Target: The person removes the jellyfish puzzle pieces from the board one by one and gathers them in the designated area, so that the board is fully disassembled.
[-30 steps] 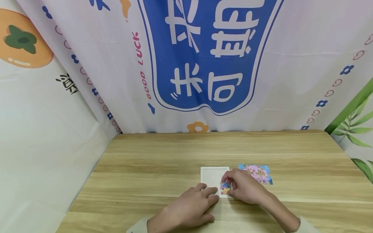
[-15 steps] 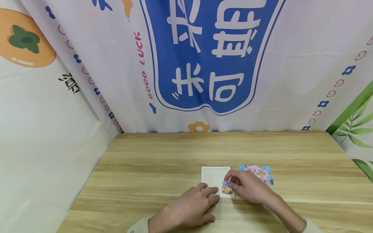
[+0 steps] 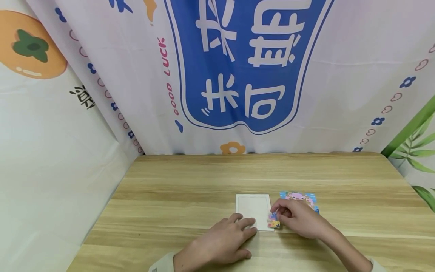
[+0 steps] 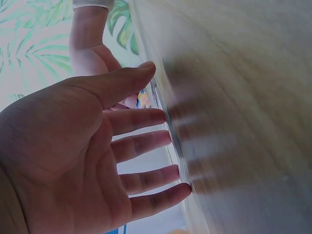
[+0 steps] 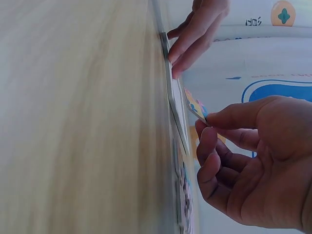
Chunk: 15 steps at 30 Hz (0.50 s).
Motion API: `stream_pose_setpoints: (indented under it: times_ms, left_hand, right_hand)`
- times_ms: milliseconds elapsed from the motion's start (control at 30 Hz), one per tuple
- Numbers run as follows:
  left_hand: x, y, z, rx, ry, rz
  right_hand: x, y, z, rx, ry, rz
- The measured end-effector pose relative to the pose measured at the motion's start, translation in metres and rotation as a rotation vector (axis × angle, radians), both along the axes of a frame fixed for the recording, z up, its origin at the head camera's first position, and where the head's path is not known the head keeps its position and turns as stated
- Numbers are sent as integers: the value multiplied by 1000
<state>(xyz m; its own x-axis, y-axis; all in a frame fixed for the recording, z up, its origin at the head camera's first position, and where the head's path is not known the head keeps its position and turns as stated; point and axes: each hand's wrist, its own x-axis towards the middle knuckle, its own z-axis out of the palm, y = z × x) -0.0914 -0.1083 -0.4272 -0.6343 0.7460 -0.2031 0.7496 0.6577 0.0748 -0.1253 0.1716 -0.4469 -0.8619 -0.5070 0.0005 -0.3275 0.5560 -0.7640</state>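
A flat white puzzle tray point(image 3: 253, 206) with a thin outlined border lies on the table. My left hand point(image 3: 227, 240) rests its spread, fairly straight fingertips on the tray's lower left part. Between thumb and fingers, my right hand point(image 3: 304, 220) pinches a small colourful section of jigsaw puzzle point(image 3: 273, 222), yellow, pink and blue. In the right wrist view this jigsaw section point(image 5: 194, 104) is tilted and held just above the tray's edge point(image 5: 170, 87). Right of the tray lies a larger jigsaw puzzle point(image 3: 298, 195), blue and pink, partly hidden by my right hand.
The wooden table point(image 3: 176, 189) runs back to a white printed curtain point(image 3: 323, 113) with a large blue emblem. Another white cloth point(image 3: 44, 151) hangs along the left side. Green leaves are printed on the cloth point(image 3: 418, 151) at the right.
My right hand has shifted right with the jigsaw section, from over the tray's lower right corner to its right edge, now covering more of the larger puzzle. My left hand has stayed put.
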Motion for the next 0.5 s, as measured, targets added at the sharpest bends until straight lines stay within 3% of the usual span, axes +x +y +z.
stream_pose_setpoints:
  times_ms: [500]
  left_hand:
    - [1,0,0,4,8,3]
  right_hand:
    - [8,42,-11,-24,40,-37]
